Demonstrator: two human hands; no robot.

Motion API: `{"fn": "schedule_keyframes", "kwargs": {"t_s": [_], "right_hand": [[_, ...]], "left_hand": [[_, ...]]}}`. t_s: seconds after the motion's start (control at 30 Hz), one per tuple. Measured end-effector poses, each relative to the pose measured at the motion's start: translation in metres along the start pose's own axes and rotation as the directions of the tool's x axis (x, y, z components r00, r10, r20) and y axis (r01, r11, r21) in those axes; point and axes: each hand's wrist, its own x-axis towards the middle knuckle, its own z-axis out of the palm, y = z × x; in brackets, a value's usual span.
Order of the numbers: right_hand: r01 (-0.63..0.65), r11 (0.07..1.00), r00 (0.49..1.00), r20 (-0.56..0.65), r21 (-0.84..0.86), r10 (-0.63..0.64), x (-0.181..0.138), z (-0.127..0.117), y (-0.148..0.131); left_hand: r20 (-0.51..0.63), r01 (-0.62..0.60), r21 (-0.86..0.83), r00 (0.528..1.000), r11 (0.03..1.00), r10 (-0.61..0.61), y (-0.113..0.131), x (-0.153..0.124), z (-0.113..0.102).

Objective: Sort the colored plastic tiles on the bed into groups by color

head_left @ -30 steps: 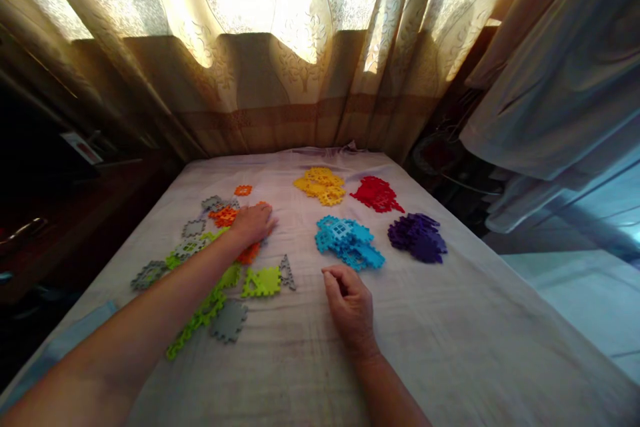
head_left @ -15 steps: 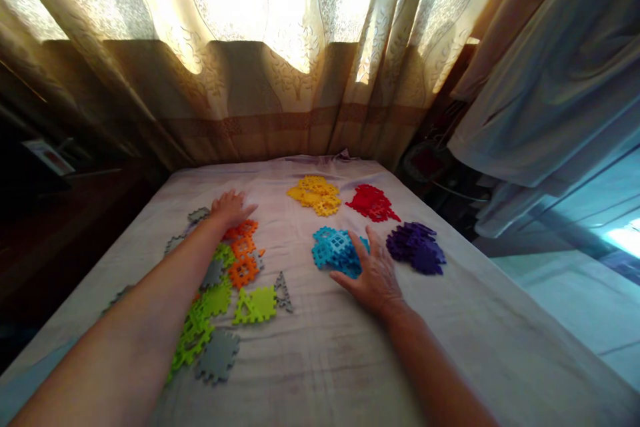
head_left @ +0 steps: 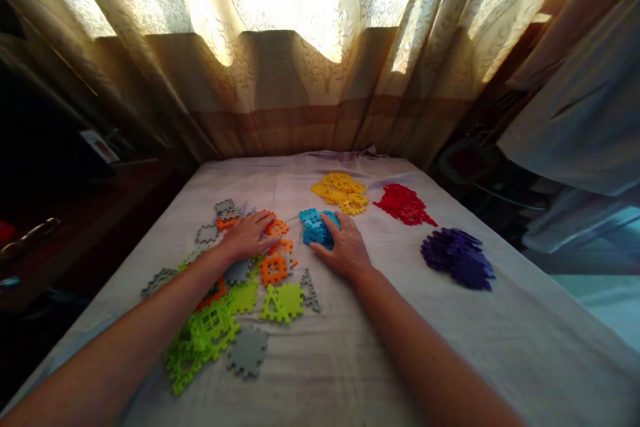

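My left hand (head_left: 251,235) lies over orange interlocking tiles (head_left: 275,267), its fingers stretched out and apart. Grey tiles (head_left: 247,350) and lime-green tiles (head_left: 203,337) spread around and below that wrist in a loose, overlapping heap. My right hand (head_left: 347,250) is curled round a pile of blue interlocking tiles (head_left: 314,225), thumb on the near side and fingers over the far side. Part of the blue pile is hidden under that hand. A grey triangular tile (head_left: 309,290) and a lime-green pair (head_left: 283,302) lie between my forearms.
Yellow tiles (head_left: 341,192), red tiles (head_left: 404,204) and dark purple tiles (head_left: 457,257) sit in separate piles farther back and right. A pale sheet (head_left: 350,373) covers the surface. Curtains (head_left: 300,80) hang behind, and pale cloth (head_left: 575,127) hangs at right.
My right hand has moved left together with the blue pile, away from the purple one. My left hand has come nearer, down onto the orange tiles. The view has turned slightly left.
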Motion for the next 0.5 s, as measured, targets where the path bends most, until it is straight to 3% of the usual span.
{"fn": "schedule_keyframes", "kwargs": {"t_s": [0.2,0.5], "right_hand": [[-0.042,0.999,0.999,0.033,-0.003,0.042,0.064,0.040,-0.030],[-0.065,0.998,0.997,-0.040,0.020,0.066,0.129,0.087,-0.033]], "left_hand": [[-0.042,0.074,-0.036,0.996,0.997,-0.075,0.011,-0.011,0.002],[-0.039,0.075,-0.043,0.996,0.996,-0.076,0.015,-0.013,0.002]]}}
